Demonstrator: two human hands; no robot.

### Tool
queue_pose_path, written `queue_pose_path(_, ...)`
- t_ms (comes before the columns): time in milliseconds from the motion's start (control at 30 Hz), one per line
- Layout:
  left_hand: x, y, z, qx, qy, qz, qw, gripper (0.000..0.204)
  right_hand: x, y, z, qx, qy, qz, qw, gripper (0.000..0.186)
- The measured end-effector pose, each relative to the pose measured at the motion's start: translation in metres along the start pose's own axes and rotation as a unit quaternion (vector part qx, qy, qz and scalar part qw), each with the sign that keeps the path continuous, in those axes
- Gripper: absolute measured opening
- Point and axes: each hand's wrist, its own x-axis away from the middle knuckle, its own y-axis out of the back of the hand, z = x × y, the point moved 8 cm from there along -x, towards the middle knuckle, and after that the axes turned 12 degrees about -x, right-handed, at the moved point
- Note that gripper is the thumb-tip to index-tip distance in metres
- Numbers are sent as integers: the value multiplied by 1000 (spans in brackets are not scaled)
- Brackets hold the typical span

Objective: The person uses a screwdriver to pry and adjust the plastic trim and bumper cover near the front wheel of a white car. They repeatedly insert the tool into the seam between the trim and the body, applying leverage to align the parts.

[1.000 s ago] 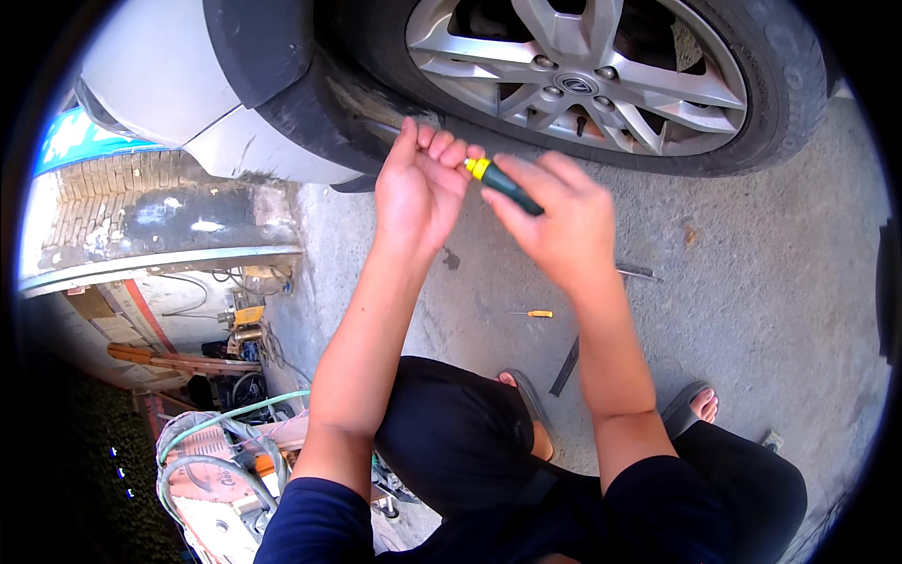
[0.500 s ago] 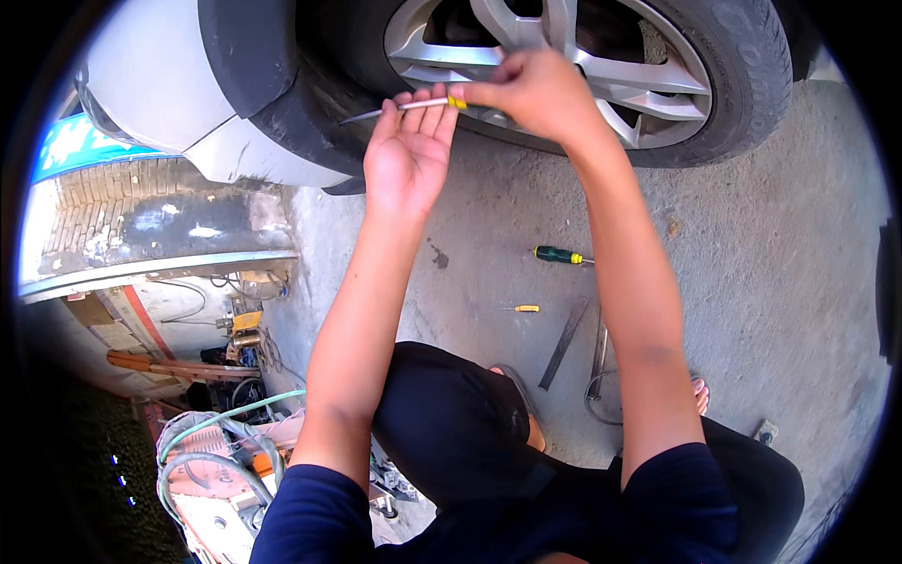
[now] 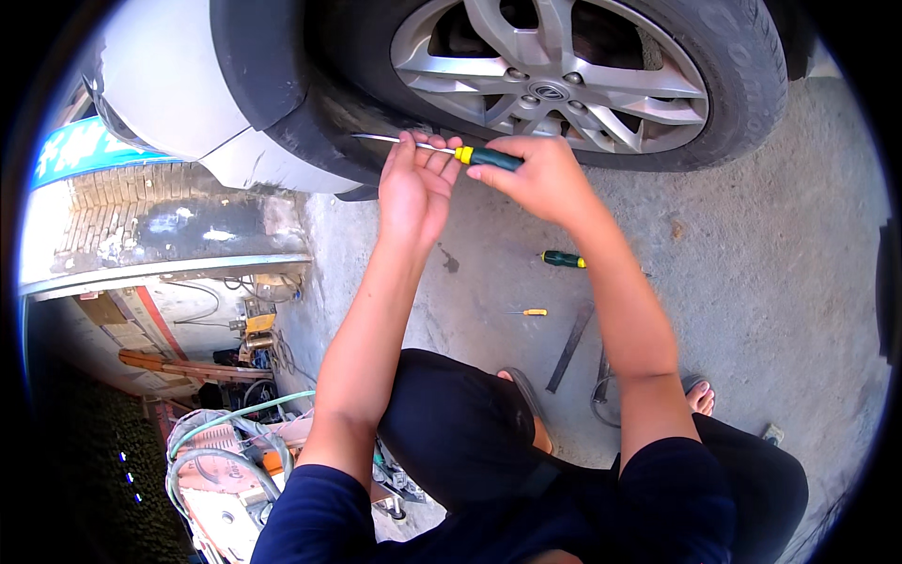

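One concrete floor (image 3: 752,263) carries everything low down, and a light-coloured car (image 3: 174,85) stands over its far edge, opposite the person's feet. A spoked wheel (image 3: 550,91) fills the gap beyond a dark plastic trim (image 3: 329,117). Two hands work in front of these. The right hand (image 3: 540,174) has its thumb and fingers closed on the butt end of a long screwdriver (image 3: 493,158) with a green and yellow handle. The left hand (image 3: 413,193), palm up, has thumb and fingers drawn narrow about the pale shaft; how hard they press cannot be told. This screwdriver is held clear of the floor, its tip pointing left toward the trim; whether it touches cannot be made out. It should be light to lift, with a stiff, hard shaft that may slide or turn easily in bare fingers. The thick handle looks the surer hold, with the shaft only steadied near its middle. A second green-handled screwdriver (image 3: 564,258) lies on the floor, partly behind the right forearm, well in from the floor's left edge. Closer to the feet lies a flat dark bar (image 3: 569,348); just left of that, a small yellow-handled screwdriver (image 3: 535,312).
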Motion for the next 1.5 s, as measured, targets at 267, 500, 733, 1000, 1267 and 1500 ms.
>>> queue_pose_path(267, 39, -17, 27, -65, 2, 123, 990, 30, 42, 16, -21, 91, 107, -17, 990, 40)
queue_pose_path(500, 38, 37, 8, -140, -28, 50, 988, 32, 49, -59, -31, -220, -176, 146, 948, 38)
queue_pose_path(733, 84, 52, -8, -454, -73, 62, 886, 32, -76, -100, 41, 28, 212, -48, 976, 24)
queue_pose_path(1000, 108, 78, -11, -424, -6, 79, 902, 30, -100, -124, 55, 60, 235, 19, 970, 19)
queue_pose_path(1267, 106, 89, -10, -410, 14, 85, 908, 31, -90, -84, 25, -10, 127, 12, 992, 23)
queue_pose_path(1500, 92, 93, 11, -246, 76, 74, 963, 35, 38, -72, -28, 114, -109, 177, 971, 50)
